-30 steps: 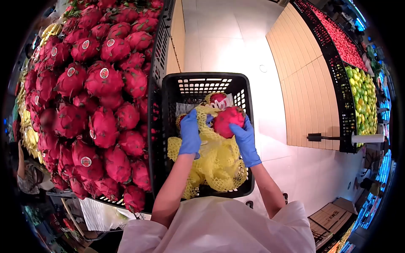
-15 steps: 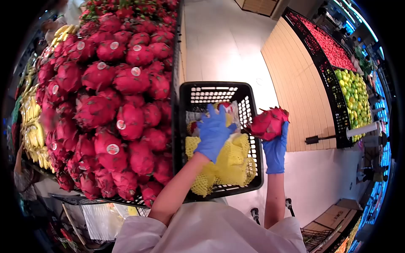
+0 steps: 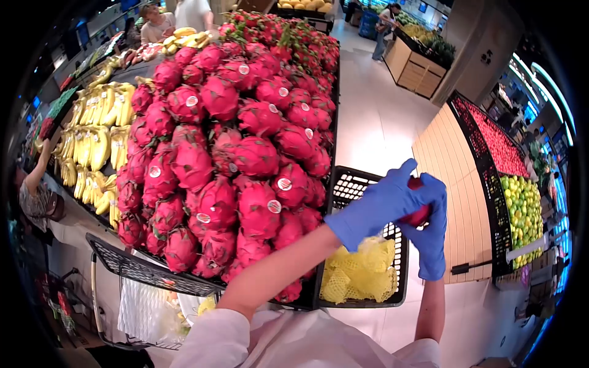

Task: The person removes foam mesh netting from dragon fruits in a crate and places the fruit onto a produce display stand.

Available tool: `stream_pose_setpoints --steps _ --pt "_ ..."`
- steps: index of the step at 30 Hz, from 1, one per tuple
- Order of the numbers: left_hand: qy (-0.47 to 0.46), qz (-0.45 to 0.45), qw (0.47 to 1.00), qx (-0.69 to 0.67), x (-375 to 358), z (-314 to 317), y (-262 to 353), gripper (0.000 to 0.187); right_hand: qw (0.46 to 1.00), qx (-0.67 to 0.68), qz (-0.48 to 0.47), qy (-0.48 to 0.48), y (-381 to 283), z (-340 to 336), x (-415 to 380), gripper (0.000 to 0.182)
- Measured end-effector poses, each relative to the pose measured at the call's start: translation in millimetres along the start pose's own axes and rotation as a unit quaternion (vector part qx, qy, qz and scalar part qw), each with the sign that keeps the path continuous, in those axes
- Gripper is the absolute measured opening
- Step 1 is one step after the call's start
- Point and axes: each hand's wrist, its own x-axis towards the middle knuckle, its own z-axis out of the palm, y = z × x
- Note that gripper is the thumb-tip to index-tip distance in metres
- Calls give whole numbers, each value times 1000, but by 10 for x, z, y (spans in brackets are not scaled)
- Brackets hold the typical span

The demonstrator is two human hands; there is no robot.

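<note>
A dragon fruit is held up between my two blue-gloved hands, above the right side of a black plastic basket. My left hand reaches across the basket and closes over the fruit from the left, hiding much of it. From the right, my right hand wraps its fingers round the same fruit. Yellow foam netting lies in the near part of the basket; my left forearm and hand cover part of the far side.
A large heap of dragon fruits stands left of the basket, with bananas beyond it. At right is a wood-sided stand with green citrus fruits and red fruits. People stand at the far left and back.
My left hand has left the basket and moved right to join my right hand on the dragon fruit. The camera view has turned left, so the stall and basket appear farther right.
</note>
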Motion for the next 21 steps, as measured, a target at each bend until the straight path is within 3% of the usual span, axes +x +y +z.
stream_pose_setpoints --steps 1,2,5,7,9,11,12,15,17,20,21 --pt "-37 -59 989 -131 -95 -153 134 72 997 -59 -28 -46 -93 32 43 83" --pt "-79 -80 979 -168 -139 -335 225 62 982 -125 -115 -86 -247 19 111 88" --pt "-181 -172 898 -362 -209 -607 98 38 955 -133 -235 -126 -494 151 309 87" --pt "-137 -114 903 -390 -394 -717 97 38 922 -184 -320 -121 -600 240 436 92" --pt "-60 -57 886 -456 -595 -818 166 40 935 -180 -291 -90 -754 294 572 94" --pt "-46 -38 871 -487 -741 -1013 213 42 958 -175 -226 -37 -808 394 671 101" --pt "-21 -11 866 -499 -768 -1091 238 44 972 -119 -203 -30 -852 425 726 97" --pt "139 89 927 -336 -920 -1477 406 69 988 65 -135 23 -819 632 783 90" --pt "206 143 951 -178 -1026 -1839 613 78 992 43 -121 -6 -832 709 796 83" --pt "318 196 927 29 -991 -2448 862 88 984 36 -173 -24 -680 981 799 64" --pt "339 205 917 40 -905 -2718 888 90 987 41 -149 -38 -671 1048 792 62"
